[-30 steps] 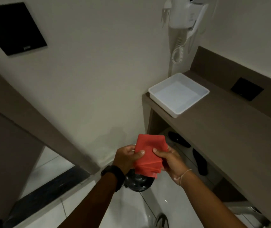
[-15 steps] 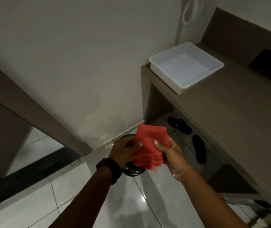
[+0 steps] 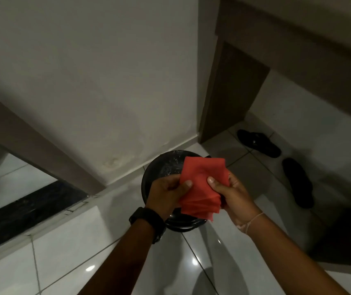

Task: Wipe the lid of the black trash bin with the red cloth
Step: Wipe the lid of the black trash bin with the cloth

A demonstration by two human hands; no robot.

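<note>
A folded red cloth [image 3: 203,184] is held between both my hands, above a round black trash bin [image 3: 166,165] that stands on the tiled floor against the wall. My left hand [image 3: 167,192], with a black watch on its wrist, pinches the cloth's left edge. My right hand [image 3: 232,192] grips the cloth's right side with the thumb on top. The glossy black lid shows behind the cloth at the upper left, with small specks on it; most of the lid is hidden by my hands and the cloth. I cannot tell if the cloth touches the lid.
A brown counter with a side panel [image 3: 232,90] rises to the right of the bin. Two black slippers [image 3: 259,142] [image 3: 298,182] lie on the floor under it. A dark threshold strip [image 3: 25,211] and a door frame [image 3: 31,141] are at the left.
The view has tilted down and moved closer to the bin; the white tray and hair dryer have left the frame. Both hands keep their hold on the cloth, now lower over the lid.
</note>
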